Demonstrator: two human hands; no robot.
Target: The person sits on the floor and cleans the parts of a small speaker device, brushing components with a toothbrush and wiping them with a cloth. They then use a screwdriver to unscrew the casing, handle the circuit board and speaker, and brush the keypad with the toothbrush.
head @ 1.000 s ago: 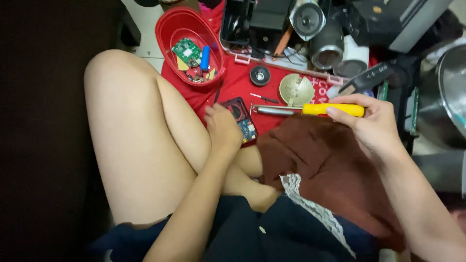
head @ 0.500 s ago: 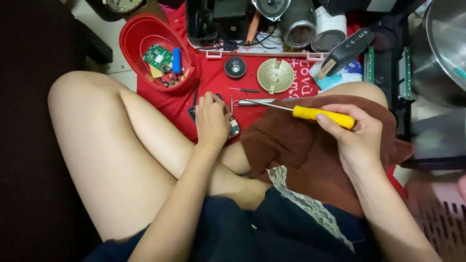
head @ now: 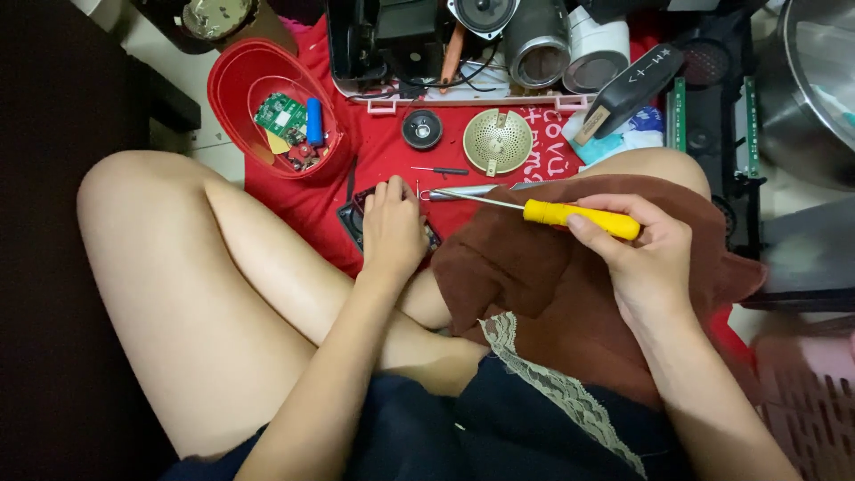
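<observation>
Pressing flat on a small dark circuit part (head: 356,218) on the red cloth (head: 303,200), the left hand (head: 392,233) steadies it — light and likely fragile (best held by its edges). The right hand (head: 646,258) clenches a yellow-handled screwdriver (head: 579,216), stiff and easy to hold.
</observation>
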